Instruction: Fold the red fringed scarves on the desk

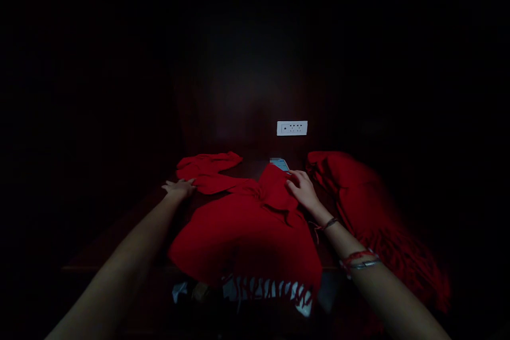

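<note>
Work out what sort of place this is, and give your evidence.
Probably a dim room, perhaps in a home: a wall socket panel, a tabletop below, and a fringed red scarf lying across it.

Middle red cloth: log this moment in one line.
middle red cloth: spread; left hand: touching it; right hand: touching it; near end: over table edge

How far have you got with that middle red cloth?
The red cloth's near part already looks spread out. In hand: left hand at its left side, right hand on the folds. Left, perhaps: those folds, as it's bunched at the far middle.
</note>
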Demonstrator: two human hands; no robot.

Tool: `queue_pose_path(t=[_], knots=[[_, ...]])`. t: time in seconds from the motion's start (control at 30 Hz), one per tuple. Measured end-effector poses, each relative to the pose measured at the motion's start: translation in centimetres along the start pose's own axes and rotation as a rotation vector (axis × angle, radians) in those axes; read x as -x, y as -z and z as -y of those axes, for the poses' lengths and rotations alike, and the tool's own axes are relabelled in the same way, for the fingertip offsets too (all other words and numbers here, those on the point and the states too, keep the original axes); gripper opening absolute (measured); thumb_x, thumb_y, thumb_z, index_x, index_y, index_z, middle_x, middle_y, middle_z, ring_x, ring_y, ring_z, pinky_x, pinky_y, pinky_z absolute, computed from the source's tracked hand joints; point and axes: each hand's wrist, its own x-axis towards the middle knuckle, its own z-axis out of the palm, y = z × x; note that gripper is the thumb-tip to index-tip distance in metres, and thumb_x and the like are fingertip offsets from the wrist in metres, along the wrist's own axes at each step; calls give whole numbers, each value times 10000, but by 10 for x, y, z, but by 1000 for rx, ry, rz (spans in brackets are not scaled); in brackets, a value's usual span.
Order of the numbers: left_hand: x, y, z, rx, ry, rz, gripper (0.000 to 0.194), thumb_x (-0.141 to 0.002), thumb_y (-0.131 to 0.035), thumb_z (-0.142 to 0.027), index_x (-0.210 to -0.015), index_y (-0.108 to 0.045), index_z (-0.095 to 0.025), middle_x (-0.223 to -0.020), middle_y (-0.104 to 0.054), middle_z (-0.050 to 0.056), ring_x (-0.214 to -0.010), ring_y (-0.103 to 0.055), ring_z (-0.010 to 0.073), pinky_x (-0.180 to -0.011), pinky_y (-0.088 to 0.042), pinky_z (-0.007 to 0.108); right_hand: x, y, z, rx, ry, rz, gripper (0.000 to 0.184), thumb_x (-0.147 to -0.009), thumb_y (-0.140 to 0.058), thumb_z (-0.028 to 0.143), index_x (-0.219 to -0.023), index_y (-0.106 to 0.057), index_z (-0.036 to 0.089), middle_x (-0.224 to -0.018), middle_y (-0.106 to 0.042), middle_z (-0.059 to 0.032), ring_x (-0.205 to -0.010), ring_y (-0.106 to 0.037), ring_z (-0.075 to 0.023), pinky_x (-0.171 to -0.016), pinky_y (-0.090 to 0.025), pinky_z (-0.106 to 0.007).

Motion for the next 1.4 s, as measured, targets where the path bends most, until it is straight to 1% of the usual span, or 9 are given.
queue_pose_path(t=[0.1, 0.23, 0.37, 0.5, 0.63, 0.8, 1.0, 1.2, 1.4], knots=[[-6, 15, 5, -21, 52, -130, 470, -743, -422, -311, -1180, -411, -138, -1295, -253, 156, -1145, -104, 449, -841, -141, 599, -1, 1, 8, 33, 82, 75, 435, -747, -390, 399, -1100, -465, 157, -1128, -424, -84, -1045, -391, -164, -907, -280, -283], [11, 15, -30, 44, -430, -359, 486, -796, -303, -346, -1262, -257, -216, -1355, -126, 73, -1202, -90, 323, -911, -181, 495, -9, 5, 28, 185, 80, 268, 477, -741, -368, 498, -1110, -465, 212, -1221, -352, -82, -1139, -284, -219, -936, -210, -398], [18, -14, -52, 58, -378, 89, 664, -609, -445, -618, -1209, -319, -362, -1355, -119, 16, -1167, -37, 428, -827, -122, 635, -21, 10, 61, 296, 94, 637, 652, -665, -401, 599, -1211, -360, 246, -1302, -255, -100, -1183, -196, -292, -920, -168, -497], [-17, -32, -30, 65, -245, 103, 589, -690, -371, -565, -1222, -319, -318, -1348, -150, 46, -1179, -55, 394, -854, -134, 601, -20, 10, 80, 436, -27, 937, 769, -552, -545, 580, -1225, -339, 270, -1304, -265, -93, -1177, -168, -357, -891, -187, -537], [-42, -29, -20, 12, -202, -52, 510, -746, -361, -371, -1240, -310, -257, -1346, -165, 64, -1193, -93, 360, -879, -169, 558, -18, 5, 77, 418, -14, 838, 733, -598, -529, 551, -1237, -317, 263, -1304, -267, -88, -1183, -184, -325, -901, -216, -493], [-14, -19, -39, -32, -451, -280, 583, -686, -424, -220, -1251, -282, -243, -1355, -125, 52, -1209, -121, 283, -911, -233, 451, -27, 3, 79, 355, 50, 741, 718, -628, -488, 561, -1240, -323, 224, -1280, -311, -100, -1145, -290, -288, -892, -285, -394], [48, -9, -46, 142, -729, 1, 529, -754, -318, -450, -1183, -405, -153, -1226, -393, 85, -1124, -340, 198, -925, -261, 287, -10, 13, 92, 608, -110, 823, 703, -546, -630, 399, -1172, -422, 157, -1090, -499, -170, -947, -494, -303, -715, -410, -363], [82, 13, -41, 365, -560, 423, 495, -529, -600, -405, -956, -568, -157, -969, -596, 59, -888, -537, 236, -730, -425, 283, 11, 32, 63, 579, -61, 552, 352, -686, -436, 169, -1028, -518, 171, -895, -592, -128, -784, -567, -234, -593, -410, -286], [100, 68, -77, 860, -583, 425, 330, -604, -582, -353, -879, -579, -171, -893, -615, 33, -812, -566, 192, -703, -444, 288, 23, 67, 38, 262, -23, 463, 583, -631, -499, 161, -1197, -360, 143, -1099, -475, -108, -978, -465, -194, -818, -354, -264]])
